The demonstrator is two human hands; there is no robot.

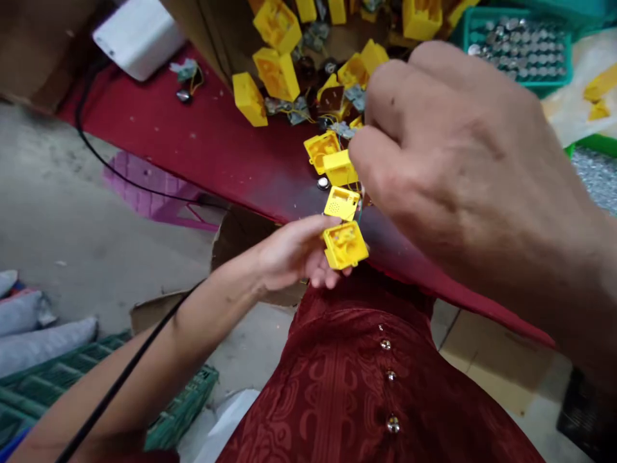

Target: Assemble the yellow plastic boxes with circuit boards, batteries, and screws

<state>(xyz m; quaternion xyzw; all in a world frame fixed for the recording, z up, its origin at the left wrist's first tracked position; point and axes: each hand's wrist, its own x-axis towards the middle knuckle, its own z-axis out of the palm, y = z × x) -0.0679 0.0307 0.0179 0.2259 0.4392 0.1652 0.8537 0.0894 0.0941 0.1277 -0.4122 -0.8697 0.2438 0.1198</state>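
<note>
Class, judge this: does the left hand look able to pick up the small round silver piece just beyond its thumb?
Probably not yet: the left hand already holds an open yellow case, though the silver piece looks close and uncovered.

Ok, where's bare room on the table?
Red table, left stretch: between the white box and yellow cases, in front of the loose circuit board. Also the near-edge strip, this side of the right hand. Crowded: from those cases to the teal tray.
</note>
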